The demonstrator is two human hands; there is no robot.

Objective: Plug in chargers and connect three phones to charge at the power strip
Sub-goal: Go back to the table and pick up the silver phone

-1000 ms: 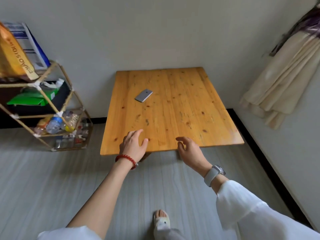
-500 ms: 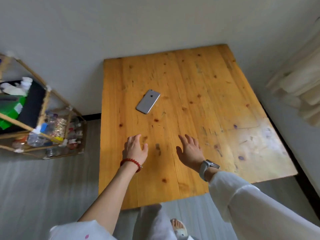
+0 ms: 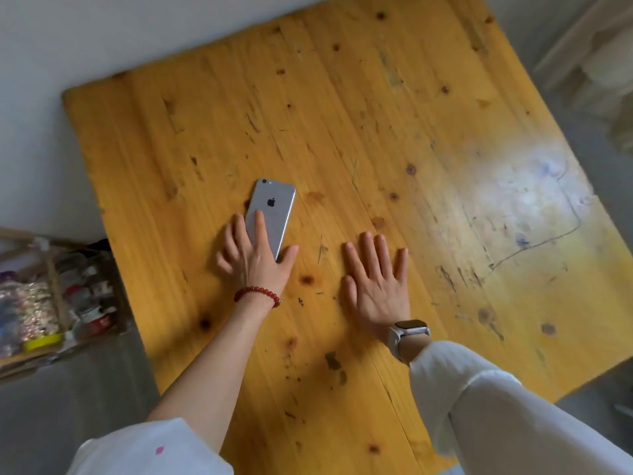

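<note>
I note the left hand [image 3: 255,265] now lies on the phone [image 3: 271,214]; half a second ago it hovered short of it, well apart. The fingers [image 3: 259,228] lie straight and spread across the phone's near half, pressing rather than gripping, and nothing is lifted. The phone lies face down on the counter [image 3: 394,132], left of centre. The right hand [image 3: 378,282] rests flat on the wood beside it, fingers spread, holding nothing. The view has closed in on the counter. In my judgement the first phone is only being secured. No charger, power strip or other phone is in view, so the task is barely begun.
</note>
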